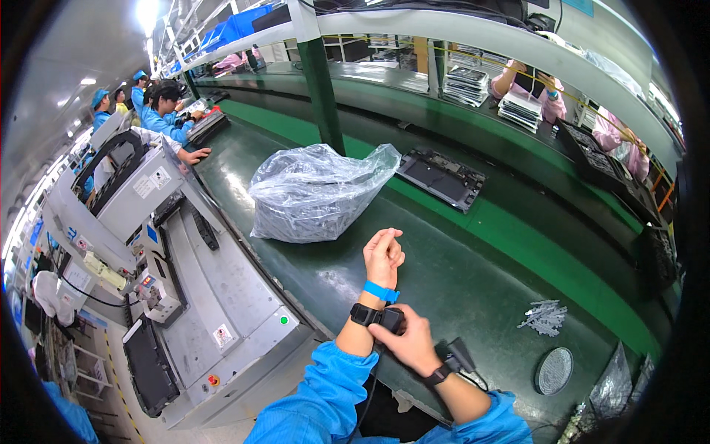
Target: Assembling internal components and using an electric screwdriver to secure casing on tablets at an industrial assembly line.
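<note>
My left hand (pixel 384 255) is raised over the green bench, its fingers curled into a loose fist with nothing visible in it. A blue wristband (pixel 381 291) and a black strap (pixel 364 314) circle that wrist. My right hand (pixel 411 342) reaches across and grips a small black box-shaped device (pixel 390 320) worn on the left wrist; its fingertips are partly hidden behind the device. Around the right wrist is another black strap (pixel 438 375), with a black cabled piece (pixel 461 355) beside it. Beyond my hands stands a clear plastic bag (pixel 318 194) of contents I cannot make out.
A flat black electronic panel (pixel 444 177) lies on the conveyor (pixel 518 248). Small grey strips (pixel 543 317) and a round dish (pixel 554 371) are at right. A grey machine (pixel 222 296) borders the bench at left. A green post (pixel 322 96) rises ahead; co-workers (pixel 166 115) sit farther off.
</note>
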Demonstrator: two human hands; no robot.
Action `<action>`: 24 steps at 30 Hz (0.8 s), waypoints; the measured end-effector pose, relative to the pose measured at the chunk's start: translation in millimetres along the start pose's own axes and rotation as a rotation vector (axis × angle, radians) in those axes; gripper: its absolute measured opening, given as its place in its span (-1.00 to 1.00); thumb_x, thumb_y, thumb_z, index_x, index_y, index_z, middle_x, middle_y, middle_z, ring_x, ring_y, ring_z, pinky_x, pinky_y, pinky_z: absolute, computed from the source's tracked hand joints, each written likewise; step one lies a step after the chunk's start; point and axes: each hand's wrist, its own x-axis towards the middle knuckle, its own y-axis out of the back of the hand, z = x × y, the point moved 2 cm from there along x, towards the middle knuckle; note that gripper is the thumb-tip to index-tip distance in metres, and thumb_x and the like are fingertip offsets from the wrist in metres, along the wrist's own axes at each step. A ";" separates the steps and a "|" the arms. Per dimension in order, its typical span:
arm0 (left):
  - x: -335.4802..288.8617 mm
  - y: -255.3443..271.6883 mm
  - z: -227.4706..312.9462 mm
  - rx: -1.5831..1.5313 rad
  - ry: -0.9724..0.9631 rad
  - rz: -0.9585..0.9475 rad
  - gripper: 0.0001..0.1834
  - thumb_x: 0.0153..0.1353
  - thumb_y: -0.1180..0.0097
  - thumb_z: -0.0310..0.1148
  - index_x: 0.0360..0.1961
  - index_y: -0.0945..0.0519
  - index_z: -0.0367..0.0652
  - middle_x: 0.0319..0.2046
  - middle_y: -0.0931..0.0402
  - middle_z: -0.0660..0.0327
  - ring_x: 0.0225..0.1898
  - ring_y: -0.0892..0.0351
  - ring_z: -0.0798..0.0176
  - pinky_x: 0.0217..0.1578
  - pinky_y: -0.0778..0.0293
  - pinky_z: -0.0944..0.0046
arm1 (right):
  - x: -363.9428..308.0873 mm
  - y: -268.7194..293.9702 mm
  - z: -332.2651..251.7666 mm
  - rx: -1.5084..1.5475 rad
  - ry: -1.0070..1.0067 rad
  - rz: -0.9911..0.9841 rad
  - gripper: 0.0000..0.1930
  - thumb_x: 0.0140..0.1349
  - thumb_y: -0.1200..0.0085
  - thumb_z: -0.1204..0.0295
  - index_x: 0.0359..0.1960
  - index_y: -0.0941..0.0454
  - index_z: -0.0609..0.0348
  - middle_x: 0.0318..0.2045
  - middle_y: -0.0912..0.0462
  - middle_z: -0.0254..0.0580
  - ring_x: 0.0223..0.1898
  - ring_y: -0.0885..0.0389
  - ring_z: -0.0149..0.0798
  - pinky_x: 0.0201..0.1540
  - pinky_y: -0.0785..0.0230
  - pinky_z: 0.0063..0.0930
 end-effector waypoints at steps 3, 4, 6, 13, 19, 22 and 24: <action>4.5 3.5 -7.0 0.035 0.124 0.031 -0.81 0.38 -0.07 -0.32 -0.23 -0.59 -0.24 -0.72 -0.20 0.38 -0.73 -0.04 0.52 -0.69 0.03 0.43 | 19.3 46.5 -0.3 -0.026 -0.019 0.164 -0.70 0.20 -0.32 0.24 -0.22 -0.62 0.22 -0.46 -0.72 -0.22 -0.44 -0.65 -0.52 -0.38 -0.49 -0.55; 5.9 4.9 -12.4 0.111 0.153 0.019 -0.82 0.37 -0.06 -0.33 -0.21 -0.59 -0.23 -0.70 -0.22 0.38 -0.72 -0.07 0.52 -0.69 0.00 0.43 | 27.5 65.6 10.3 0.128 0.021 0.251 -0.74 0.24 -0.29 0.27 -0.23 -0.62 0.22 -0.47 -0.71 -0.23 -0.45 -0.64 -0.50 -0.38 -0.48 -0.57; 7.4 3.4 -28.1 0.299 0.163 -0.038 -0.84 0.36 -0.10 -0.34 -0.23 -0.64 -0.21 -0.66 -0.31 0.41 -0.69 -0.16 0.53 -0.66 -0.09 0.44 | 41.8 106.3 36.3 0.339 -0.016 0.328 -0.82 0.31 -0.21 0.35 -0.23 -0.61 0.22 -0.49 -0.69 -0.26 -0.47 -0.62 -0.49 -0.37 -0.47 -0.59; 6.0 20.8 -54.3 1.047 -0.086 -0.270 -0.85 0.33 -0.21 -0.36 -0.18 -0.70 -0.20 -0.38 -0.65 0.33 -0.41 -0.54 0.50 -0.39 -0.48 0.42 | 58.6 119.0 76.5 0.272 -0.060 0.298 -0.87 0.34 -0.15 0.38 -0.18 -0.65 0.13 -0.47 -0.68 -0.36 -0.47 -0.60 -0.52 -0.42 -0.45 -0.62; -2.3 -4.8 -39.7 0.796 0.010 -0.299 -0.87 0.31 -0.18 -0.43 -0.21 -0.70 -0.24 -0.54 -0.56 0.38 -0.52 -0.45 0.54 -0.51 -0.32 0.49 | 56.3 121.3 79.8 0.050 -0.048 0.348 -0.84 0.25 -0.18 0.37 -0.22 -0.69 0.14 -0.46 -0.75 -0.33 -0.40 -0.72 -0.47 -0.24 -0.51 -0.56; -2.4 -6.6 -40.0 0.783 0.064 -0.264 -0.87 0.31 -0.18 -0.43 -0.21 -0.70 -0.24 -0.55 -0.55 0.39 -0.52 -0.45 0.55 -0.52 -0.30 0.50 | 55.4 123.6 76.8 0.043 -0.073 0.362 -0.84 0.25 -0.18 0.34 -0.24 -0.70 0.11 -0.48 -0.75 -0.35 -0.40 -0.72 -0.47 -0.24 -0.51 -0.55; -4.9 -7.2 -45.3 0.780 0.088 -0.273 -0.87 0.31 -0.18 -0.44 -0.20 -0.69 -0.26 -0.54 -0.55 0.38 -0.52 -0.45 0.54 -0.51 -0.32 0.49 | 52.6 122.5 73.3 -0.025 -0.133 0.380 -0.84 0.24 -0.20 0.31 -0.26 -0.70 0.08 -0.49 -0.74 -0.35 -0.42 -0.72 -0.46 -0.24 -0.51 -0.54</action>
